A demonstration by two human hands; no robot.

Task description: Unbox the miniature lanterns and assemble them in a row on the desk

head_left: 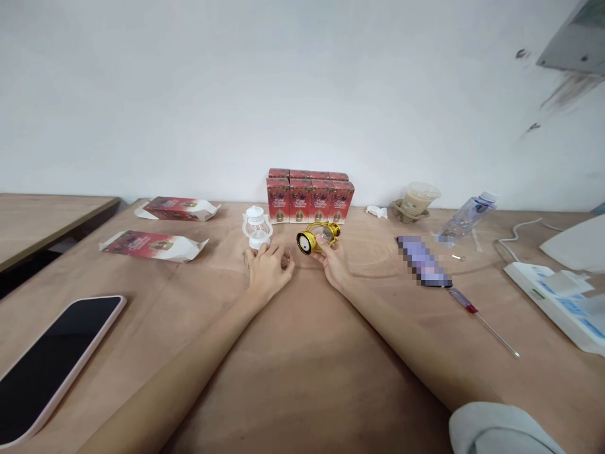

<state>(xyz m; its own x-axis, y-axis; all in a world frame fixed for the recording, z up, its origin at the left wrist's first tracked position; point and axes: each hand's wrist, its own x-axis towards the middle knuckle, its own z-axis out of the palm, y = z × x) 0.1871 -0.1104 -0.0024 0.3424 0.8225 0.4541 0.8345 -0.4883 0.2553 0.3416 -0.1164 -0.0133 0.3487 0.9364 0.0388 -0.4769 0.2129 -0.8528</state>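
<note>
A gold lantern [309,241] with a clear middle lies on its side in my right hand [333,261]. Its round base faces toward me and to the left, and my fingers are closed around its body. My left hand [268,270] rests low at the tabletop, fingers spread and bent downward, just in front of a white lantern [258,228]. That lantern stands upright with its handle down at the sides; the hand covers part of the area by its base. Nothing clearly shows between the left fingers.
Red printed boxes [300,200] stand in rows against the wall. Flattened red cartons [150,244] lie left, beyond a phone [57,359]. Rightward are a drink cup [418,197], a bottle [467,217], a blurred-out phone [424,260], a screwdriver [472,309] and a power strip [539,290].
</note>
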